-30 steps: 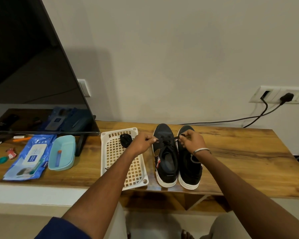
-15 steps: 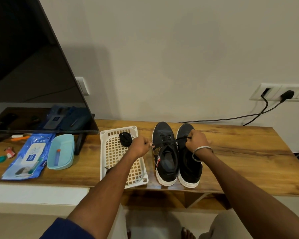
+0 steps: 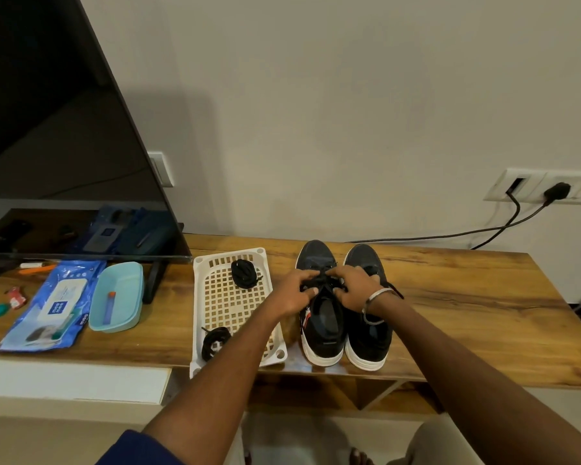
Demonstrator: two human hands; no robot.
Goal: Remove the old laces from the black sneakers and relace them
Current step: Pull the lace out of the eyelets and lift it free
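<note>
Directly ahead on the desk, two black sneakers point away. Left hand and right hand meet over the left shoe's lace, fingers curled, pinching it.

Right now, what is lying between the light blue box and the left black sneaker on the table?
In the head view, a white lattice tray lies between the light blue box and the left sneaker, holding two bundles of black laces.

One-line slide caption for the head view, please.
Both hands, left hand and right hand, work the lace on the left black sneaker beside a white basket.
</note>
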